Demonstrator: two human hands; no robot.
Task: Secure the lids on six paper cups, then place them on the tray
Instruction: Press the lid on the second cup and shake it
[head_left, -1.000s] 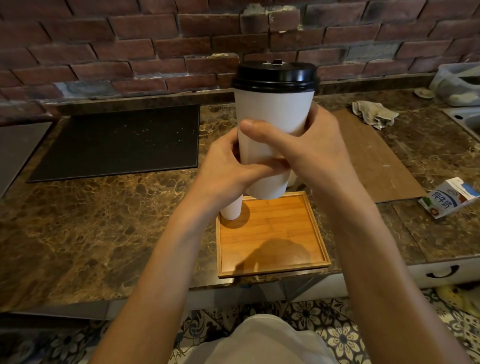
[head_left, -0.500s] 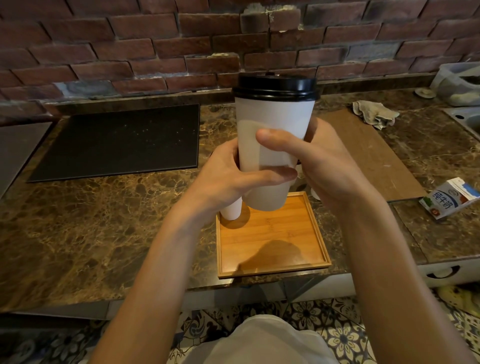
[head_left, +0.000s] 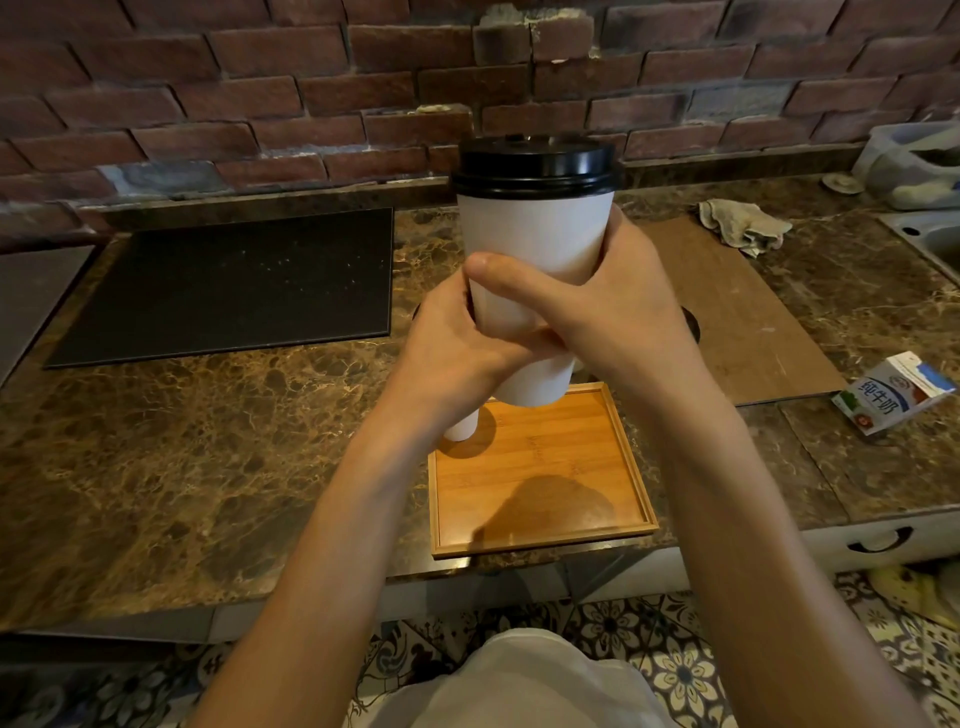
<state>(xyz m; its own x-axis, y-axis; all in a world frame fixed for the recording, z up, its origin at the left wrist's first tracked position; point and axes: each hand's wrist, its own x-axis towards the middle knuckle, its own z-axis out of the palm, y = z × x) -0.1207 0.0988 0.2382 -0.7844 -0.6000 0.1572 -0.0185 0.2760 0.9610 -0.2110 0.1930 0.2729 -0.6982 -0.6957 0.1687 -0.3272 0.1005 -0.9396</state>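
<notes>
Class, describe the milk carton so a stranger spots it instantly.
Start at the marble counter under the brick wall. Follow its front edge right, past the wooden tray and brown board. The milk carton lies tipped, the only blue-and-white box.

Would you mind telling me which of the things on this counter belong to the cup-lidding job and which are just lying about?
Job: paper cup, black lid on it, left hand and right hand gripping it, wooden tray, second cup half hidden behind the left hand.
Lying about: milk carton, rag, black mat, brown board, plastic container.
</notes>
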